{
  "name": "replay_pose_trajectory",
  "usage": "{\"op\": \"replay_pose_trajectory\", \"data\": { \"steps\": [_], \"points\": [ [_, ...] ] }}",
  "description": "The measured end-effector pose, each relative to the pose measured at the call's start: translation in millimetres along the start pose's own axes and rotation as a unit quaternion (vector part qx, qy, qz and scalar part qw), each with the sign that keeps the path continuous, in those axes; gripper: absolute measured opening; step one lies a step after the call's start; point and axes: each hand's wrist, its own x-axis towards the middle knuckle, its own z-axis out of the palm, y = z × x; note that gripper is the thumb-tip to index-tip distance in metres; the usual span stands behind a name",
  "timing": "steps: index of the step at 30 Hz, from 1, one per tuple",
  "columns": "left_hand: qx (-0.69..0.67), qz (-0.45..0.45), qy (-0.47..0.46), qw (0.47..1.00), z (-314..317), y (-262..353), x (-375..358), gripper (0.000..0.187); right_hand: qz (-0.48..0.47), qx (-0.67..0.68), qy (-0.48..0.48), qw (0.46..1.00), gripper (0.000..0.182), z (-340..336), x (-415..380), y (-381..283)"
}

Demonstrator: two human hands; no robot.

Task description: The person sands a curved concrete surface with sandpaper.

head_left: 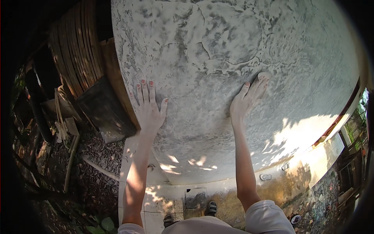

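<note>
A grey-white wall (202, 89) with a rough, patchy, cracked surface fills the middle of the view. Near the wall's left edge, my left hand (150, 111) lies flat against it with the fingers spread and nothing held. Farther right, my right hand (249, 97) is at the wall, its fingers pointing up and right. Under its fingertips is a small pale, rounded piece (264, 75), held against the surface. Whitish dust coats both hands.
Wooden slats (74, 43) and a dark panel (107, 109) stand left of the wall. Below are floor tiles (156, 201), a square cover (196, 198) and my sandaled feet. Loose footwear (266, 177) lies at the lower right. Leaf litter covers ground at left.
</note>
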Motion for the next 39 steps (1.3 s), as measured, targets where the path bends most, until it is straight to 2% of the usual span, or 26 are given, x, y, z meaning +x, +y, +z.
{"op": "replay_pose_trajectory", "data": {
  "steps": [2, 6, 7, 10, 12, 13, 15, 16, 18, 19, 21, 25, 27, 30, 31, 33, 34, 36, 37, 39],
  "points": [
    [0.004, -0.01, -0.003, 1.0, 4, 5, -10, 0.075, -0.035, -0.048, -0.022, 0.998, 0.061, 15, -30, 6],
    [0.005, -0.037, -0.008, 0.999, 10, 13, -26, 0.078, -0.139, -0.144, -0.136, 0.97, 0.073, 29, -145, 62],
    [0.004, -0.035, -0.015, 0.999, 10, 14, -31, 0.078, -0.132, -0.146, -0.14, 0.97, 0.073, 26, -151, 72],
    [0.002, -0.038, -0.026, 0.999, 11, 14, -38, 0.079, -0.104, -0.189, -0.152, 0.965, 0.071, 10, -137, 88],
    [-0.011, -0.051, -0.035, 0.998, 12, 15, -47, 0.082, 0.026, -0.117, -0.044, 0.992, 0.07, 1, -103, 83],
    [-0.013, -0.048, -0.039, 0.998, 14, 16, -53, 0.082, 0.03, -0.12, -0.043, 0.991, 0.07, -1, -95, 80],
    [-0.013, -0.072, -0.043, 0.996, 17, 20, -63, 0.084, 0.146, -0.064, 0.006, 0.987, 0.07, -7, -83, 80],
    [-0.016, -0.072, -0.042, 0.996, 16, 26, -65, 0.084, 0.144, -0.067, 0.008, 0.987, 0.07, -4, -90, 79],
    [0.012, -0.135, -0.08, 0.987, 12, 40, -70, 0.087, 0.147, -0.136, -0.065, 0.978, 0.072, 12, -133, 72],
    [0.01, -0.134, -0.083, 0.988, 10, 44, -70, 0.087, 0.149, -0.139, -0.064, 0.977, 0.072, 19, -158, 74],
    [0.0, -0.152, -0.073, 0.986, 8, 51, -70, 0.089, 0.084, -0.176, -0.145, 0.97, 0.073, 26, -193, 77],
    [-0.016, -0.15, -0.081, 0.985, 8, 51, -75, 0.092, 0.118, -0.177, -0.114, 0.97, 0.074, 6, -150, 100],
    [-0.029, -0.158, -0.093, 0.983, 7, 52, -80, 0.096, 0.278, -0.043, 0.02, 0.959, 0.073, -8, -109, 107],
    [-0.028, -0.201, -0.122, 0.972, 9, 63, -83, 0.101, 0.295, -0.035, 0.053, 0.954, 0.073, -12, -96, 122],
    [-0.032, -0.202, -0.123, 0.971, 11, 70, -85, 0.101, 0.293, -0.038, 0.054, 0.954, 0.073, -9, -104, 120],
    [-0.065, -0.27, -0.129, 0.952, 17, 84, -89, 0.106, 0.262, -0.086, -0.037, 0.961, 0.074, 0, -141, 111],
    [-0.066, -0.267, -0.131, 0.952, 17, 88, -90, 0.106, 0.264, -0.087, -0.035, 0.96, 0.074, -4, -153, 119],
    [-0.099, -0.287, -0.118, 0.945, 17, 96, -90, 0.11, 0.159, -0.118, -0.119, 0.973, 0.074, -12, -168, 129],
    [-0.099, -0.285, -0.12, 0.946, 18, 100, -90, 0.11, 0.161, -0.119, -0.118, 0.973, 0.074, -16, -160, 137],
    [-0.099, -0.307, -0.135, 0.937, 18, 105, -92, 0.114, 0.271, -0.012, -0.02, 0.962, 0.072, -30, -128, 160]
  ]
}}
